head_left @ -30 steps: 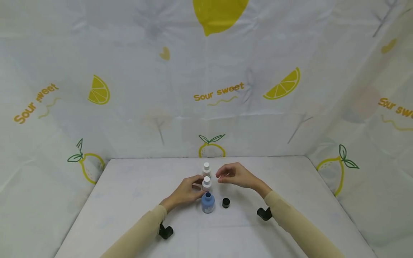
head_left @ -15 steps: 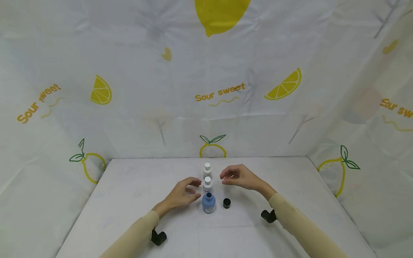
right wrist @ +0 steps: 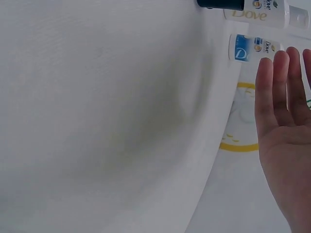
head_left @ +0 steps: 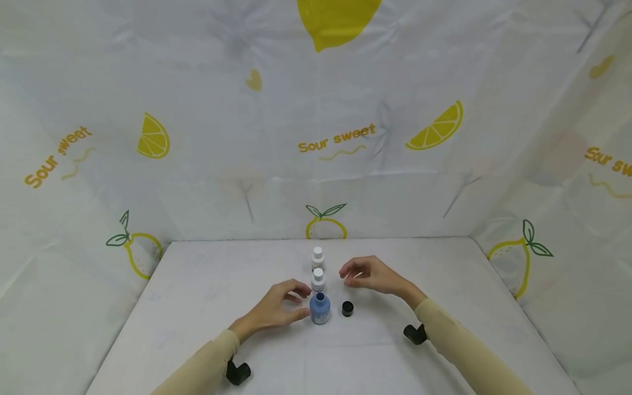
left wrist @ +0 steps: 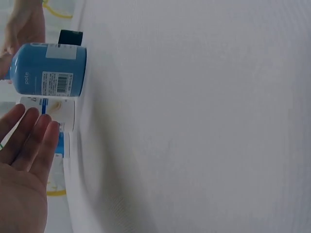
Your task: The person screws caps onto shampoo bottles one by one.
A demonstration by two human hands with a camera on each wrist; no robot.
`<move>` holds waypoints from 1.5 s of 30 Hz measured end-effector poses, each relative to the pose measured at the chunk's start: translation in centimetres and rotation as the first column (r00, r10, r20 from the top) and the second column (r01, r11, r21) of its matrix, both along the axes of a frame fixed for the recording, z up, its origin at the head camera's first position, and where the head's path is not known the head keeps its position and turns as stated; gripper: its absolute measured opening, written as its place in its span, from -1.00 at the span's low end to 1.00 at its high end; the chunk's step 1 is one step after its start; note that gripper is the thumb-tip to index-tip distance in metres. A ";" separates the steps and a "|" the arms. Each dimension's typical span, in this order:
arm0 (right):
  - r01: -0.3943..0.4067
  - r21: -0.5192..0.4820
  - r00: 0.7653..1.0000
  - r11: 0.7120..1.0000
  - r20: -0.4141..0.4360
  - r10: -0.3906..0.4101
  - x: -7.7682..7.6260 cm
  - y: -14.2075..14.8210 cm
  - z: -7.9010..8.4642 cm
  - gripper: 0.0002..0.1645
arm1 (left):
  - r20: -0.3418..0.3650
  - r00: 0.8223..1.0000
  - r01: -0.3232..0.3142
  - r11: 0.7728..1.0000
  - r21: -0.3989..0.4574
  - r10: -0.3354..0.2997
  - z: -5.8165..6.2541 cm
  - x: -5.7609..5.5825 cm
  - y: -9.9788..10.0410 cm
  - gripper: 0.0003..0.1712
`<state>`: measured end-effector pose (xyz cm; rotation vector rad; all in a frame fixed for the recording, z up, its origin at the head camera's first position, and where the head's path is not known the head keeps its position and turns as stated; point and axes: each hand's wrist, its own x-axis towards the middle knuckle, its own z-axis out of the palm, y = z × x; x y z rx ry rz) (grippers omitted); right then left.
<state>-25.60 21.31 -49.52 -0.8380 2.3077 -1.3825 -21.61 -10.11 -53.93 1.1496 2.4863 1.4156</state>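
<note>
A blue bottle stands uncapped on the table, its dark mouth facing up. My left hand is beside it, fingers spread and loosely bent, the thumb tip right at the bottle's left side. Behind the blue bottle, two white bottles with white caps form a line: a nearer white bottle and a farther white bottle. "Dove" lettering shows on the white bottles in the right wrist view. To their right hovers my right hand, holding nothing, its fingers relaxed. A black cap lies just right of the blue bottle.
White cloth covers the table. Behind it hangs a white curtain printed with lemons and "Sour sweet". Both sleeved forearms reach in from the front, a black device at each wrist.
My left hand has come away from the nearer white bottle, drawn back, and moved toward the blue bottle. My right hand has shifted slightly right and nearer. The bottles and cap stay put.
</note>
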 end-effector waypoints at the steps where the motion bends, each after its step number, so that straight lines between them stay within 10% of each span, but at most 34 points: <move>1: -0.008 -0.005 1.000 1.000 0.008 0.008 0.1 0.1 -0.1 -0.60 | 0.004 1.000 0.001 1.000 0.004 -0.001 0.0 0.1 0.1 -0.49; 45: -0.075 0.209 0.997 0.975 0.001 0.076 2.0 1.2 -4.0 -0.59 | -0.029 0.999 -0.030 0.995 0.097 0.033 -1.3 0.8 2.2 -0.43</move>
